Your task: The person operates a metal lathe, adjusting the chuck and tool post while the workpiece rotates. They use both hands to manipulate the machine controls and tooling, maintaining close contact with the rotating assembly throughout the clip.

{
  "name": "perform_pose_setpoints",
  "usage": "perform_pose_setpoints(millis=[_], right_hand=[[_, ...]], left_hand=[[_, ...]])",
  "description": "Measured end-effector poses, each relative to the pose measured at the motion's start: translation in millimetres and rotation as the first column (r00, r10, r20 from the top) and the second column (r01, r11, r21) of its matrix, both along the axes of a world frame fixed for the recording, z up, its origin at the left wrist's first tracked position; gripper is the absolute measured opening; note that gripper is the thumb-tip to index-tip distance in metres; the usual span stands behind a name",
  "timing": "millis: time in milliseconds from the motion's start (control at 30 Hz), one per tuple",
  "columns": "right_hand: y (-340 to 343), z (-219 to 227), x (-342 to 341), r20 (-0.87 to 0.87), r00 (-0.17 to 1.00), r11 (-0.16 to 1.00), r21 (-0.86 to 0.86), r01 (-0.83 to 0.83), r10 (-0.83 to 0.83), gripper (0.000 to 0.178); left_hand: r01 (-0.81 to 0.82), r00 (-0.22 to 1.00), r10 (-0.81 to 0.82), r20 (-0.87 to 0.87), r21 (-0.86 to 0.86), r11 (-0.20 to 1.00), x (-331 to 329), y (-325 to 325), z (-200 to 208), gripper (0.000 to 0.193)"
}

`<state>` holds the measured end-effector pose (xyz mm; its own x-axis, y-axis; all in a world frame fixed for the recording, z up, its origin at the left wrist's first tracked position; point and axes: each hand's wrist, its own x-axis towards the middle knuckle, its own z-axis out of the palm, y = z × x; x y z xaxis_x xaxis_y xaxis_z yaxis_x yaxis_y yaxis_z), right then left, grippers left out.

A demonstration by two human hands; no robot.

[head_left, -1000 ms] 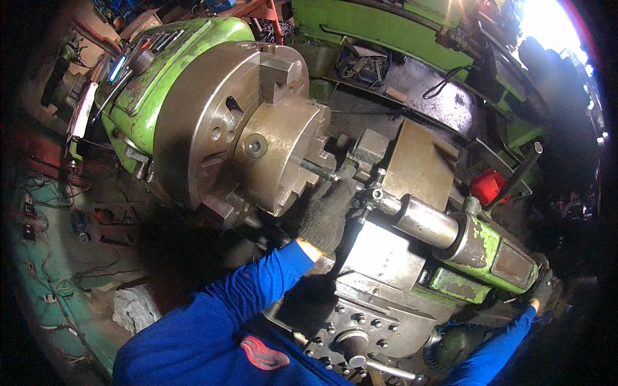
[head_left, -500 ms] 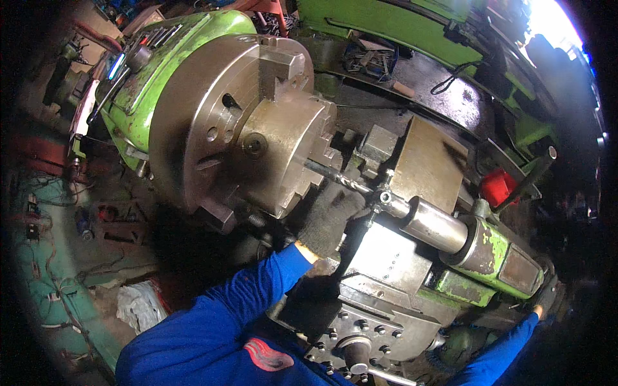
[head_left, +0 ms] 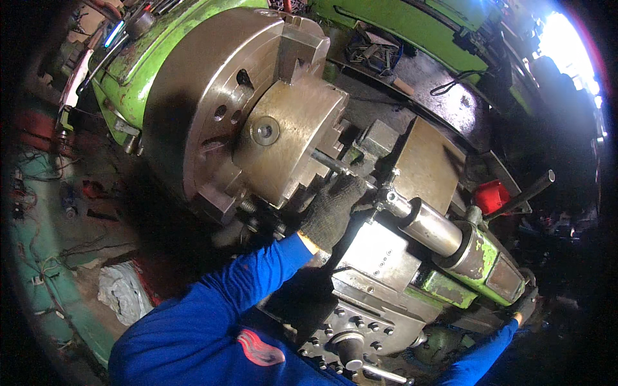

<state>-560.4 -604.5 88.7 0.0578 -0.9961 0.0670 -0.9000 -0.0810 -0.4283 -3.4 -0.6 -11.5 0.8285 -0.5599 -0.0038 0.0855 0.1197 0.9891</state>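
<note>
My left hand [head_left: 331, 212], in a dark knitted glove, closes its fingers round a drill bit [head_left: 330, 161] and covers part of its length. One end of the bit reaches in among the stepped jaws of a smaller chuck [head_left: 283, 145], which sits in the jaws of a large lathe chuck [head_left: 187, 96]. Its other end meets the holder on the steel tailstock quill [head_left: 434, 225]. At the far end of the green tailstock [head_left: 486, 260], my gloved right hand [head_left: 528, 305] is closed on the handwheel [head_left: 532, 278], its fingers partly lost in shadow.
Below the drill lies the tool slide [head_left: 380, 251], with a bolted round hub and lever [head_left: 383, 374]. A flat steel plate [head_left: 428, 154] and a metal block [head_left: 380, 138] lie behind. A tailstock lever [head_left: 528, 192] sticks up near a red container [head_left: 490, 196].
The view has shifted slightly. My left hand's fingers have come up over the drill bit, covering flutes that showed before. My right hand stays at the handwheel.
</note>
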Motion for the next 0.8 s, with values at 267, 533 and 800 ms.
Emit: perform_pose_setpoints(millis=[267, 533, 800], right_hand=[[-46.9, 36.8, -86.9, -0.303, 0.949, 0.937, -0.295, -0.186, 0.094, 0.079], [25.8, -0.3, 12.5, -0.208, 0.966, 0.970, -0.159, -0.185, 0.151, 0.055], [53.5, 17.4, 28.2, -0.513, 0.857, 0.905, -0.335, -0.262, 0.058, 0.045]], left_hand=[[-0.140, 0.783, -0.133, -0.607, -0.380, 0.914, -3.9, -10.1, 11.1, 0.036], [-0.056, 0.950, 0.016, -0.311, -0.119, 0.991, -4.7, -3.7, 18.8, 0.029], [-0.124, 0.864, 0.031, -0.502, -0.153, 0.980, -8.8, -9.1, 4.0, 0.020]])
